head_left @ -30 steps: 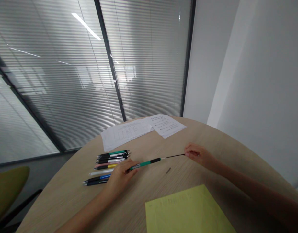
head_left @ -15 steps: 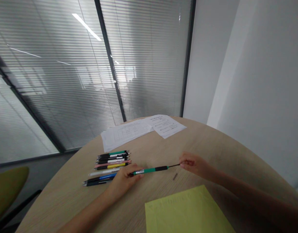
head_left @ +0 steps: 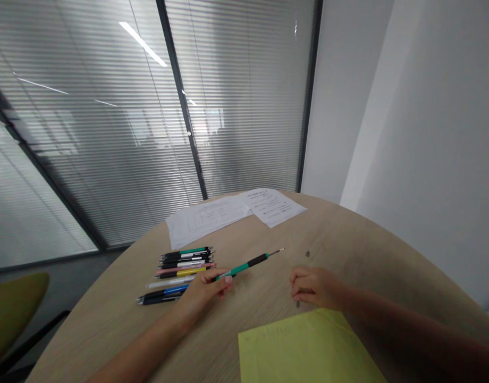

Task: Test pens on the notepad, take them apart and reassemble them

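Pointing forward-right, the green ballpoint pen was clamped in the left hand — its refill angled past the curled right hand, whose hold couldn't be told.

Setting: an office or office meeting room. Evidence: black-framed glass partition with pale, horizontal slatted blinds, meeting a plain pale wall. Curved-edge, light wood-grain worktop bears white printed paper sheets and a row of slim, multicoloured pens; olive-green chair with black frame parts at left.
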Demonstrator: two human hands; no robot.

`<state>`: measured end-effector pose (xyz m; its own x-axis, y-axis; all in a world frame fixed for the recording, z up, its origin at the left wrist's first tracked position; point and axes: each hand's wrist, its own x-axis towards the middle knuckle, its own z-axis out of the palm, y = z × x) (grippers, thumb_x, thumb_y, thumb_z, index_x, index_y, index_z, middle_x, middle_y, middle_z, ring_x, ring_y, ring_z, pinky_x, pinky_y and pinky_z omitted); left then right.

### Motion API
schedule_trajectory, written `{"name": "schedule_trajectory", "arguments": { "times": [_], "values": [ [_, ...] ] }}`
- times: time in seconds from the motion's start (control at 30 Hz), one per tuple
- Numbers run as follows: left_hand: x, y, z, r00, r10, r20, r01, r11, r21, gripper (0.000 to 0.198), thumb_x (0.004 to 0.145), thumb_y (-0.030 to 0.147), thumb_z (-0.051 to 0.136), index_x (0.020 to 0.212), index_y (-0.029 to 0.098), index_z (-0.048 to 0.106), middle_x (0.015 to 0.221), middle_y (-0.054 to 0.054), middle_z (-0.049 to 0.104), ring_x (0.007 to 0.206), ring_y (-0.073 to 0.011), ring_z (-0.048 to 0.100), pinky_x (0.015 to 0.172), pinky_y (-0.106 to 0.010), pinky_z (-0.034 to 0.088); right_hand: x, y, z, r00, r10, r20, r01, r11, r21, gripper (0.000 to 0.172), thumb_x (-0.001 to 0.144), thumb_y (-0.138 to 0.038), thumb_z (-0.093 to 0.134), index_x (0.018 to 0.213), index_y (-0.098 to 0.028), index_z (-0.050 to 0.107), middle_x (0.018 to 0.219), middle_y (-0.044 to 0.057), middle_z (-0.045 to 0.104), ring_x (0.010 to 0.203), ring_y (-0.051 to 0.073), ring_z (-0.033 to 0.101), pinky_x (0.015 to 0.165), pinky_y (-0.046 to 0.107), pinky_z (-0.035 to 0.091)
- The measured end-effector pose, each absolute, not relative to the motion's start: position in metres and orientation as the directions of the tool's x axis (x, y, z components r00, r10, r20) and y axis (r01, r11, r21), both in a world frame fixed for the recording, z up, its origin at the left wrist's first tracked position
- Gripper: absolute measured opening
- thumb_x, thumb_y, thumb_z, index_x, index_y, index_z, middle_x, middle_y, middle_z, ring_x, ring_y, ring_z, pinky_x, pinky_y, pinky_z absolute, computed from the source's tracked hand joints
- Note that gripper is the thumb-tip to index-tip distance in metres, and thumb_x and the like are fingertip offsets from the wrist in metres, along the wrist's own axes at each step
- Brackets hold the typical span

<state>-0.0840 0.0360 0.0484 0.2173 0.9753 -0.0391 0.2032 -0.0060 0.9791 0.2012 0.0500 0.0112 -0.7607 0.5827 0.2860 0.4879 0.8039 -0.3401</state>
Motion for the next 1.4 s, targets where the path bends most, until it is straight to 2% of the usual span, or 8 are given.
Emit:
{"name": "schedule_trajectory", "arguments": {
  "times": [0.2,0.43,0.57,0.7,0.87,0.97,1.1,1.4],
  "values": [
    [-0.082,0.036,0.042,0.216,0.960,-0.179,-0.059,0.196,0.979,0.033,0.054,0.042,0.072,0.065,0.013,0.061,0.055,0.003,0.051,0.050,-0.0080,0.044,0.046,-0.018,0.032,0.191,0.046,0.004,-0.762,0.547,0.346,0.552,0.828,-0.093,0.026,0.086,-0.022,0.038,0.074,-0.018,0.060,0.072,0.004,0.058,0.063,0.012,0.052,0.056,0.021,0.038],
    [-0.086,0.038,0.043,0.222,0.939,-0.262,-0.275,0.318,0.907,0.030,0.057,0.036,0.074,0.072,0.014,0.062,0.058,0.004,0.050,0.052,-0.0051,0.045,0.049,-0.016,0.034,0.201,0.048,0.015,-0.790,0.529,0.308,0.472,0.847,-0.245,0.017,0.082,-0.021,0.044,0.089,-0.020,0.060,0.087,0.005,0.058,0.077,0.012,0.055,0.067,0.021,0.041],
    [-0.088,0.038,0.043,0.282,0.928,-0.245,-0.362,0.339,0.868,0.031,0.052,0.034,0.077,0.071,0.014,0.062,0.055,0.005,0.047,0.049,-0.0045,0.042,0.047,-0.016,0.034,0.201,0.049,0.012,-0.791,0.535,0.296,0.462,0.840,-0.283,0.016,0.082,-0.022,0.045,0.081,-0.020,0.061,0.085,0.004,0.058,0.077,0.011,0.054,0.067,0.021,0.041],
    [-0.087,0.036,0.042,0.336,0.916,-0.219,-0.267,0.315,0.911,0.032,0.045,0.034,0.081,0.062,0.013,0.063,0.051,0.005,0.046,0.046,-0.0044,0.039,0.047,-0.016,0.031,0.197,0.050,0.009,-0.722,0.614,0.320,0.534,0.788,-0.308,0.016,0.082,-0.021,0.044,0.077,-0.018,0.059,0.077,0.004,0.059,0.073,0.013,0.055,0.065,0.022,0.041],
    [-0.085,0.033,0.041,0.356,0.923,-0.145,0.055,0.135,0.989,0.027,0.054,0.037,0.075,0.060,0.012,0.065,0.050,0.003,0.049,0.048,-0.0063,0.036,0.048,-0.018,0.026,0.200,0.049,0.023,-0.418,0.771,0.481,0.659,0.622,-0.423,0.013,0.079,-0.022,0.045,0.077,-0.019,0.058,0.064,0.001,0.059,0.052,0.010,0.052,0.051,0.021,0.041],
    [-0.083,0.032,0.041,0.363,0.923,-0.128,0.147,0.079,0.986,0.027,0.057,0.038,0.071,0.063,0.013,0.067,0.048,0.004,0.048,0.049,-0.0074,0.035,0.049,-0.019,0.025,0.201,0.043,0.037,-0.339,0.705,0.622,0.601,0.671,-0.433,0.012,0.078,-0.020,0.044,0.074,-0.019,0.055,0.063,0.001,0.058,0.048,0.009,0.049,0.047,0.019,0.040],
    [-0.080,0.031,0.045,0.324,0.933,-0.157,0.171,0.105,0.980,0.032,0.053,0.041,0.071,0.067,0.013,0.070,0.049,0.003,0.049,0.048,-0.0083,0.033,0.049,-0.020,0.026,0.200,0.034,0.051,-0.348,0.553,0.757,0.510,0.789,-0.342,0.010,0.076,-0.013,0.044,0.073,-0.019,0.051,0.060,0.000,0.054,0.049,0.008,0.047,0.047,0.018,0.040],
    [-0.083,0.033,0.041,0.344,0.926,-0.153,0.194,0.089,0.977,0.031,0.056,0.041,0.070,0.070,0.013,0.070,0.050,0.003,0.049,0.049,-0.0086,0.033,0.050,-0.020,0.027,0.196,0.031,0.052,-0.385,0.516,0.765,0.461,0.826,-0.325,0.011,0.076,-0.010,0.046,0.074,-0.019,0.051,0.060,-0.001,0.051,0.051,0.008,0.046,0.048,0.019,0.040]
  ]
}}
